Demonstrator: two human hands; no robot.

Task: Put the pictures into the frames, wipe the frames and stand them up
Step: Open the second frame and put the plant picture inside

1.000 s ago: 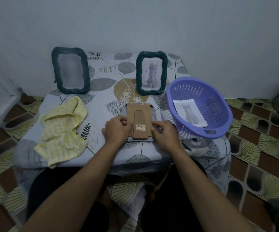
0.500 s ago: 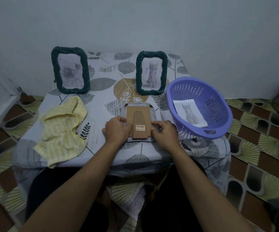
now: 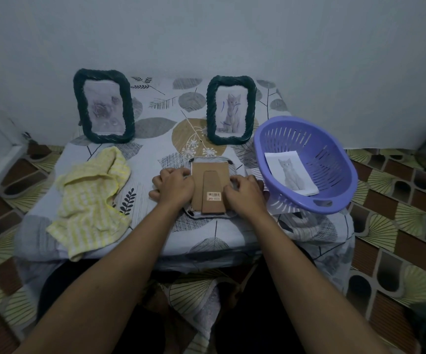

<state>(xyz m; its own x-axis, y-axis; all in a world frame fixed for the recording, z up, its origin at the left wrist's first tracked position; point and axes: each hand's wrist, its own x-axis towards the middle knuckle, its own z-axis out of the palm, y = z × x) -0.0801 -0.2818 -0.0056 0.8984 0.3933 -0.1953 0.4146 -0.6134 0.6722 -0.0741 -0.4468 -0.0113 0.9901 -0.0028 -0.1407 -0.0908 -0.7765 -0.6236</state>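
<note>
The frame (image 3: 210, 185) is laid face down on the counter (image 3: 150, 154), gripped at its side edges by the curled fingers of left hand (image 3: 173, 186) and right hand (image 3: 245, 194).

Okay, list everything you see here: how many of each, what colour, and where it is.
standing frames: 2, dark green, back of the table; rose frame on the left, cat frame on the right
face-down frame: 1, brown cardboard back, front centre of the table
cloth: 1, yellow, crumpled on the table's left
basket: 1, purple, table's right edge
cat picture: 1, white paper with a grey cat, inside the basket
table: 1, grey leaf-print cover, against the wall
hands: 2; left hand at the face-down frame's left edge, right hand at its right edge
</note>
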